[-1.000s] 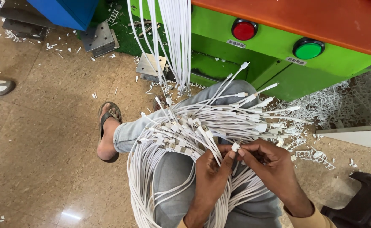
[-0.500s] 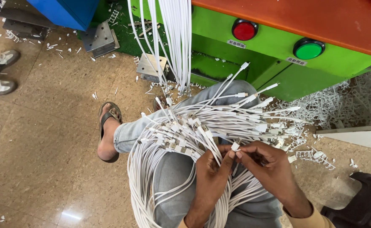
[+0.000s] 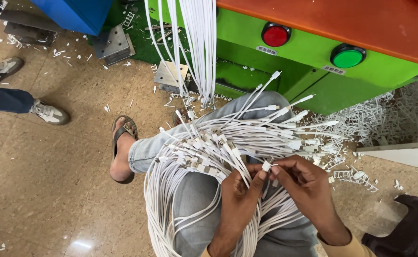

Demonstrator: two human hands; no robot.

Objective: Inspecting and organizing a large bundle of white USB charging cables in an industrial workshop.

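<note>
Fingers of both my hands pinch one small white plug (image 3: 266,165): my left hand (image 3: 237,197) and my right hand (image 3: 304,188) are clenched on it from each side, just above the big bundle of white cables (image 3: 209,157) lying across my lap. I think the plug could slip out and drop back among the other ends, which all look the same (then I could not tell which one was mine). The loops hanging off my knee toward the floor (image 3: 52,181) might slide down too, if my leg moves.
</note>
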